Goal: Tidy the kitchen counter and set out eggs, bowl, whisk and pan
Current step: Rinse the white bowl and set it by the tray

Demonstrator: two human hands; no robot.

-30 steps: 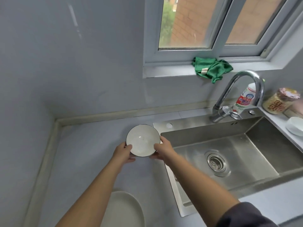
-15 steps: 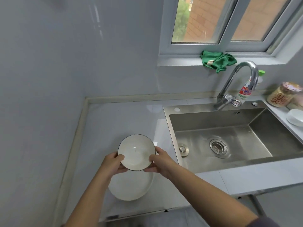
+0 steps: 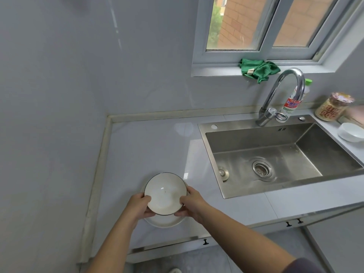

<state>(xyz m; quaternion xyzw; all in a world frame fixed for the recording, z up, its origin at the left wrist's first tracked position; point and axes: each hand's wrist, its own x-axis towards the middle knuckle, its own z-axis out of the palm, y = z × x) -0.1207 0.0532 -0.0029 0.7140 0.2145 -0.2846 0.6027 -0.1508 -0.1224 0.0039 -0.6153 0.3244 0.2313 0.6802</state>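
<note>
A white bowl with a thin dark rim (image 3: 165,193) is held upright over a white plate (image 3: 165,221) that lies on the pale counter (image 3: 149,150) near its front edge. My left hand (image 3: 140,206) grips the bowl's left rim, thumb on top. My right hand (image 3: 192,204) grips the right rim the same way. Whether the bowl touches the plate is hidden by the bowl itself. No eggs, whisk or pan are in view.
A steel sink (image 3: 275,154) with a curved tap (image 3: 279,95) lies to the right. Behind the tap stand a detergent bottle (image 3: 291,103) and a jar (image 3: 331,109); a small white bowl (image 3: 350,132) sits beside the sink. A green cloth (image 3: 258,69) lies on the sill. The wall closes the counter's left side.
Both hands have carried the bowl from beside the sink's back corner toward me and down, to sit over the white plate. The view has pulled back from the counter.
</note>
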